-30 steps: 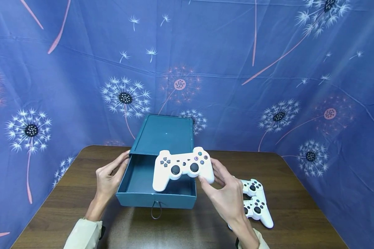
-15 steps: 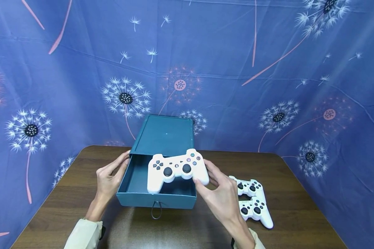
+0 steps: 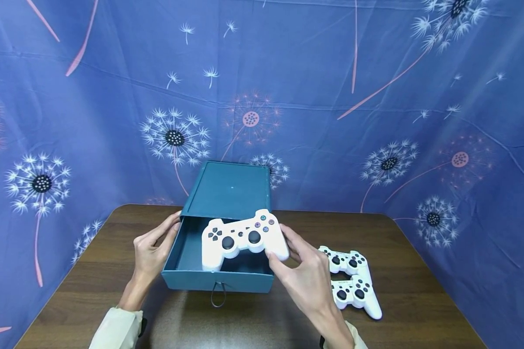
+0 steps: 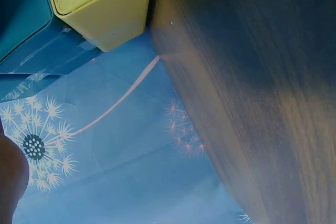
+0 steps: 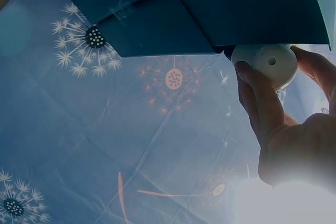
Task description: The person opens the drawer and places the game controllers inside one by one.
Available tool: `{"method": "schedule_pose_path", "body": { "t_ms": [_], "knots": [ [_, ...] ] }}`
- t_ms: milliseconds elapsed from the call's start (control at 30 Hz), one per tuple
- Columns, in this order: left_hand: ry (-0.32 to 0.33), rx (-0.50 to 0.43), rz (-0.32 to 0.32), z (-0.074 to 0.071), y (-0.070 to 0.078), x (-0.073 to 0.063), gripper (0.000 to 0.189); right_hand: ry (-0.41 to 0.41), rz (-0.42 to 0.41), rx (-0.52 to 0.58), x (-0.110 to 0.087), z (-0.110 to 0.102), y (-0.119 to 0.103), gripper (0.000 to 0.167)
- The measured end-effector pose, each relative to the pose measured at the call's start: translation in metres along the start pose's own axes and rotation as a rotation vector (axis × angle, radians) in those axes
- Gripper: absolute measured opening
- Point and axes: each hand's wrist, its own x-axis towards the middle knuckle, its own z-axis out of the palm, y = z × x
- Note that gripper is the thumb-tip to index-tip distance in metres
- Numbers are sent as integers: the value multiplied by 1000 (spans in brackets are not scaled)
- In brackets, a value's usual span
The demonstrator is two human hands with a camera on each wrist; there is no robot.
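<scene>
In the head view a white game controller (image 3: 266, 242) is tilted over the pulled-out drawer of a teal box (image 3: 229, 191). My right hand (image 3: 304, 278) grips its right handle between thumb and fingers. Its left handle lies just inside the drawer's front wall (image 3: 192, 281); whether it touches the bottom is hidden. In the right wrist view the handle's rounded end (image 5: 275, 66) sits between fingers and thumb. My left hand (image 3: 150, 252) rests on the box's left side with fairly straight fingers, its fingertips partly hidden. Only a dark edge of that hand (image 4: 11, 179) shows in the left wrist view.
Two more white controllers (image 3: 358, 292) lie together on the wooden table (image 3: 415, 286), right of my right hand. A cord loop (image 3: 219, 295) hangs from the drawer front. Behind the box stands a yellow block (image 4: 113, 17). Blue dandelion-print cloth (image 3: 314, 160) hangs at the back.
My right hand has carried the controller left and slightly down over the drawer, tilting its left handle lower. More of the two controllers on the table shows now. The left hand stays at the box.
</scene>
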Motion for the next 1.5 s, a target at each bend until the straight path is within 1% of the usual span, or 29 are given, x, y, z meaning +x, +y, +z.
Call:
{"method": "schedule_pose_path", "body": {
  "t_ms": [100, 233, 433, 533, 633, 767, 967, 1100, 1500],
  "knots": [
    [3, -2, 4, 1, 0, 0, 45, -6, -1, -11, 0, 1, -2, 58],
    [4, 1, 9, 1, 0, 0, 44, -7, -26, -34, 0, 2, -4, 58],
    [4, 6, 7, 0, 2, 1, 46, -3, -80, -100, 0, 2, -6, 56],
    [3, 3, 8, 0, 3, 1, 49, -2, -94, -142, 0, 3, -8, 55],
    [1, -2, 2, 0, 3, 1, 49, -12, -98, -156, -1, 4, -10, 54],
    [-2, 2, -4, -1, 3, 1, 49, -32, -86, -139, -2, 6, -13, 52],
    [3, 10, -4, 0, 2, 1, 51, -66, -33, -117, -3, 8, -17, 50],
    [9, 20, -4, 1, 0, 0, 54, -80, -10, -121, -3, 9, -19, 49],
    [11, 18, 2, 1, 0, 0, 54, -113, 30, -100, -3, 11, -21, 48]
  ]
}}
